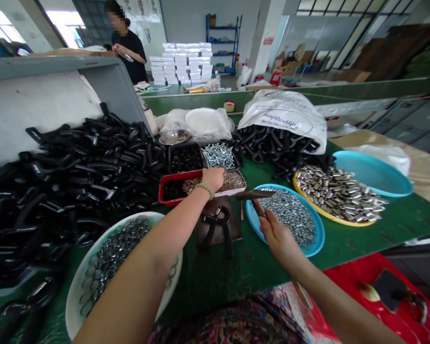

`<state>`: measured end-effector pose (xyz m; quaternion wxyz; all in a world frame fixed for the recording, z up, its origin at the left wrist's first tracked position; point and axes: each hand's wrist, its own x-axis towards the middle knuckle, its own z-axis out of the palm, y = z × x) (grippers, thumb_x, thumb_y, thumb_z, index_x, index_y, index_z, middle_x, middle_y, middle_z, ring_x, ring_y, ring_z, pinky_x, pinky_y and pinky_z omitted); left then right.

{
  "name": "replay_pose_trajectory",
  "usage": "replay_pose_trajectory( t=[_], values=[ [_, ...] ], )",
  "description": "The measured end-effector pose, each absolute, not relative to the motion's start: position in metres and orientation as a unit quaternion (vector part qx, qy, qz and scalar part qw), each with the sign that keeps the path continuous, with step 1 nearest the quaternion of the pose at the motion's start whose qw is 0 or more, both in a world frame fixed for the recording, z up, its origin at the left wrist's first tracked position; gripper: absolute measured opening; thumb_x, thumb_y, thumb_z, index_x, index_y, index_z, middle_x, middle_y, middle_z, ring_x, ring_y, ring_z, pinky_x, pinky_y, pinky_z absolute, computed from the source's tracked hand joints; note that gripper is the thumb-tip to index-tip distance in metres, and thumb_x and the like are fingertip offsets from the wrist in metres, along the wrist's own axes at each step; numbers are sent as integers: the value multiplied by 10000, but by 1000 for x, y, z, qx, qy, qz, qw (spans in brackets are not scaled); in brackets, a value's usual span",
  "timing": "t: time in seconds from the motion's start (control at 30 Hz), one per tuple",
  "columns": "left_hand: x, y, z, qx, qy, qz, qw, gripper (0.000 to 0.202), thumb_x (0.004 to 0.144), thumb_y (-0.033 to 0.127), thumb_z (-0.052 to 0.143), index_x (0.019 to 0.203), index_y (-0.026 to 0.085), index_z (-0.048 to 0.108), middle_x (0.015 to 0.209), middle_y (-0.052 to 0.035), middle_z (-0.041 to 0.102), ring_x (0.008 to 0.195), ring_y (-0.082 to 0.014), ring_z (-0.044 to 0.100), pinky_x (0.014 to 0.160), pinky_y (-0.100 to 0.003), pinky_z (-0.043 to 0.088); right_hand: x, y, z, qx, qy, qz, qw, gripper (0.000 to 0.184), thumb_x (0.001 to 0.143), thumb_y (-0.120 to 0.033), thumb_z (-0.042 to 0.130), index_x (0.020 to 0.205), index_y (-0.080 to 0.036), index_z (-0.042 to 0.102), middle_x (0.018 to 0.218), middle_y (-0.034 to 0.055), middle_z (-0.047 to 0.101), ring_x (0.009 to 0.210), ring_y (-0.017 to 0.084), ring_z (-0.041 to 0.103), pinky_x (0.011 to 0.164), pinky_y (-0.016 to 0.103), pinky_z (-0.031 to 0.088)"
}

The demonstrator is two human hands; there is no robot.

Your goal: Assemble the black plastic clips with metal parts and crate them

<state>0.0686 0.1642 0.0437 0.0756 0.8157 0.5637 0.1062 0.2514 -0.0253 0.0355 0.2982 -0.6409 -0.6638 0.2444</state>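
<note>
My left hand (214,178), with a beaded bracelet at the wrist, reaches into a tray of small copper-coloured pieces (235,181). Its fingers curl down among them, and their tips are hidden. My right hand (277,234) grips a hammer (255,195) by its wooden handle, the head held over the rim of a blue basin (250,215) of small silvery parts. Between my hands, a black plier-like tool with two handles (218,224) lies on a dark metal plate (237,228). A thin red-handled tool (241,211) rests beside the plate.
Black handle parts (93,167) heap at left. A white basin (71,306) holds metal rings. Behind are a screw tray (218,155) and a white sack (290,114) spilling black parts. A yellow-rimmed basin (308,203) holds metal cylinders. A person (129,48) stands beyond.
</note>
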Motion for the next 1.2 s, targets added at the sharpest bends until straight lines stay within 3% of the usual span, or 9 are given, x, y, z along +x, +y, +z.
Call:
replay_pose_trajectory(
  t=[0.13, 0.33, 0.67, 0.83, 0.97, 1.1, 1.2],
  values=[
    [59, 128, 47, 810, 549, 156, 133, 298, 932, 318, 405, 987, 127, 626, 931, -90, 670, 885, -180, 616, 818, -293, 444, 251, -30, 33, -633, -661, 265, 305, 401, 933, -416, 322, 1186, -170, 512, 779, 75, 664, 685, 218, 641, 606, 312, 482],
    [23, 36, 12, 800, 477, 270, 244, 197, 900, 281, 485, 911, 157, 637, 1005, -55, 613, 911, -150, 600, 876, -275, 467, 252, -35, 29, -634, -641, 295, 315, 402, 933, -418, 317, 1190, -175, 506, 728, 55, 641, 625, 194, 609, 555, 288, 460],
    [22, 24, -3, 852, 470, 179, 142, 235, 920, 257, 426, 923, 141, 631, 1004, -69, 586, 907, -166, 552, 863, -316, 461, 242, -40, 32, -601, -665, 295, 332, 366, 935, -376, 345, 1219, -196, 489, 940, 87, 673, 823, 223, 646, 705, 334, 498],
    [23, 15, -1, 893, 438, 80, 69, 200, 904, 204, 443, 858, 140, 627, 1014, -95, 569, 928, -201, 525, 836, -356, 456, 241, -43, 35, -612, -660, 285, 331, 365, 933, -379, 350, 1202, -188, 505, 906, 84, 681, 806, 225, 658, 693, 327, 505],
    [25, 12, 3, 906, 414, 48, 77, 225, 900, 203, 444, 800, 156, 640, 1054, -108, 563, 974, -220, 504, 846, -375, 445, 239, -44, 33, -614, -663, 280, 324, 371, 932, -378, 350, 1198, -178, 514, 887, 86, 691, 801, 228, 666, 690, 331, 513],
    [18, 4, 9, 873, 464, 92, 120, 184, 876, 216, 483, 934, 161, 649, 1116, -97, 563, 1042, -225, 489, 920, -385, 431, 234, -44, 31, -599, -686, 294, 291, 374, 932, -338, 349, 1233, -175, 500, 996, 104, 698, 884, 249, 674, 730, 362, 529],
    [4, -15, 10, 827, 525, 151, 132, 301, 850, 283, 534, 1117, 155, 589, 1226, -104, 508, 1134, -243, 454, 993, -395, 400, 229, -44, 33, -569, -722, 290, 267, 427, 937, -308, 346, 1340, -182, 410, 1211, 125, 621, 1062, 257, 619, 849, 405, 509]
  ],
)
